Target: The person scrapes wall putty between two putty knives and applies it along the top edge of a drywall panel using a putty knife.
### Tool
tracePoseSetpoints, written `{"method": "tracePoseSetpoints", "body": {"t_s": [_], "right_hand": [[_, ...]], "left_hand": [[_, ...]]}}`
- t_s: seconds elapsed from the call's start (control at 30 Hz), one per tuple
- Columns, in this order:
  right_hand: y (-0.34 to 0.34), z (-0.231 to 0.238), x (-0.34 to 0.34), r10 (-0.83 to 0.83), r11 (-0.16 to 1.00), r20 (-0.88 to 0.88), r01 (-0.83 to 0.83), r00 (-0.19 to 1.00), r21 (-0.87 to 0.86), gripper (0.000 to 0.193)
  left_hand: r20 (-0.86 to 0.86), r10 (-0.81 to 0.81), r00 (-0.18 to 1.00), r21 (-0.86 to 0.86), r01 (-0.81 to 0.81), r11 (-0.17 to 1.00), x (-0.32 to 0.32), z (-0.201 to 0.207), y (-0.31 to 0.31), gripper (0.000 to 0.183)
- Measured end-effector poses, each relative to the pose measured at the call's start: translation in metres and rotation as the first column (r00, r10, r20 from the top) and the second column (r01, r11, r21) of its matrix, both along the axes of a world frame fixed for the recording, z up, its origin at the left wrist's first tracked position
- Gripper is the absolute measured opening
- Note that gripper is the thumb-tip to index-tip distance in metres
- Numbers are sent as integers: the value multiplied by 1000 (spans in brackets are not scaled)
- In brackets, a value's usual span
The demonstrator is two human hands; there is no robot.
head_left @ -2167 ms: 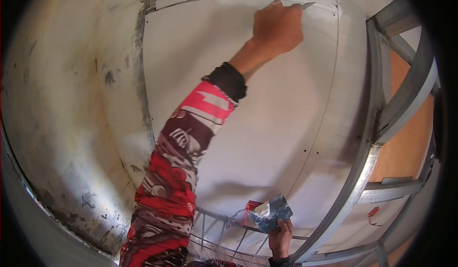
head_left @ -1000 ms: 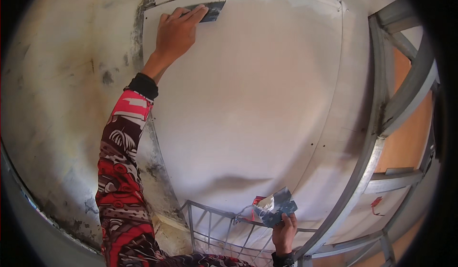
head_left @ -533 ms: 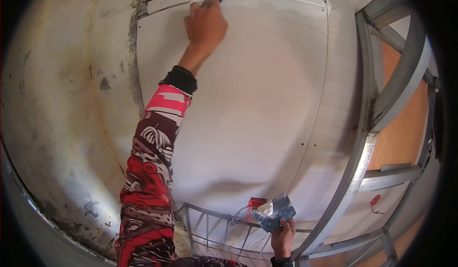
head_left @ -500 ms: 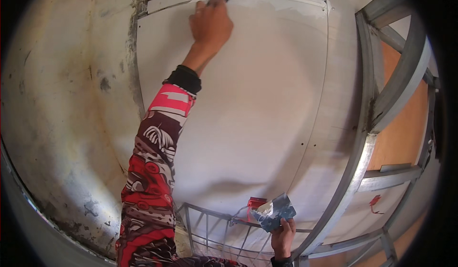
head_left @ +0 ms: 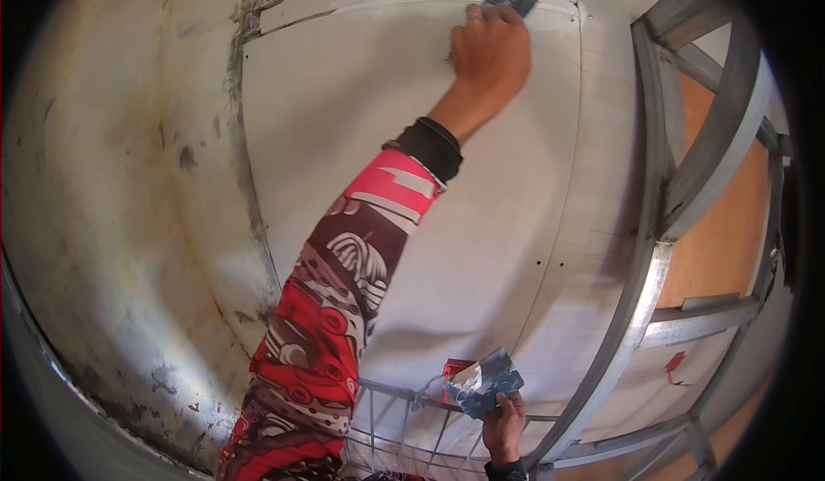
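Observation:
My left hand (head_left: 491, 51), raised at the top of the white wall panel (head_left: 490, 223), is closed round a putty knife with a dark blade (head_left: 513, 2). The blade lies against the panel along a horizontal seam smeared with white filler; the hand hides its handle. Low on the right, my right hand (head_left: 505, 429) grips a dark blue-grey flat plate (head_left: 503, 380) by its lower edge. White putty (head_left: 469, 379) sits on the plate's left part. My left forearm, in a red patterned sleeve, crosses in front of the panel.
A stained, peeling wall (head_left: 103, 180) stands on the left. Metal framing (head_left: 649, 309) with orange-brown boards (head_left: 718, 232) rises on the right. Below is a grey metal railing (head_left: 404, 391), with a red object (head_left: 453, 366) partly behind the plate.
My left hand has moved right along the seam with the putty knife, and the forearm has swung right with it. My right hand and the plate have barely shifted.

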State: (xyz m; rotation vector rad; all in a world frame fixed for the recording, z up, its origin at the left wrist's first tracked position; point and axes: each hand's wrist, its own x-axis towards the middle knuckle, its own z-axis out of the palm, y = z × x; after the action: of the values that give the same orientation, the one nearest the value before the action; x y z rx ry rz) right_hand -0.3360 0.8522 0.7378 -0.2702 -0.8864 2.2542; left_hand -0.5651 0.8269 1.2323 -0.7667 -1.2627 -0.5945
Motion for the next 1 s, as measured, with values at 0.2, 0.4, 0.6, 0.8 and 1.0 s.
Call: {"method": "tracePoseSetpoints", "body": {"t_s": [0.2, 0.4, 0.6, 0.8, 1.0], "right_hand": [[-5, 0, 2, -16, 1000, 4, 16, 1000, 1, 24], [-10, 1, 9, -62, 998, 13, 62, 998, -1, 21], [-4, 5, 3, -50, 998, -38, 51, 998, 38, 27], [-21, 43, -4, 138, 986, -140, -149, 980, -73, 37], [-45, 35, -18, 355, 896, -197, -393, 914, -206, 44]], "left_hand": [[-95, -122, 988, -42, 119, 992, 38, -13, 41, 20], [50, -314, 948, -358, 311, 881, 47, -17, 2, 21], [376, -732, 569, -287, 822, 492, 37, -129, -72, 18], [728, -583, 360, -375, 922, 101, 15, -280, -150, 39], [604, -514, 609, -648, 751, 128, 24, -348, -187, 46]]}}
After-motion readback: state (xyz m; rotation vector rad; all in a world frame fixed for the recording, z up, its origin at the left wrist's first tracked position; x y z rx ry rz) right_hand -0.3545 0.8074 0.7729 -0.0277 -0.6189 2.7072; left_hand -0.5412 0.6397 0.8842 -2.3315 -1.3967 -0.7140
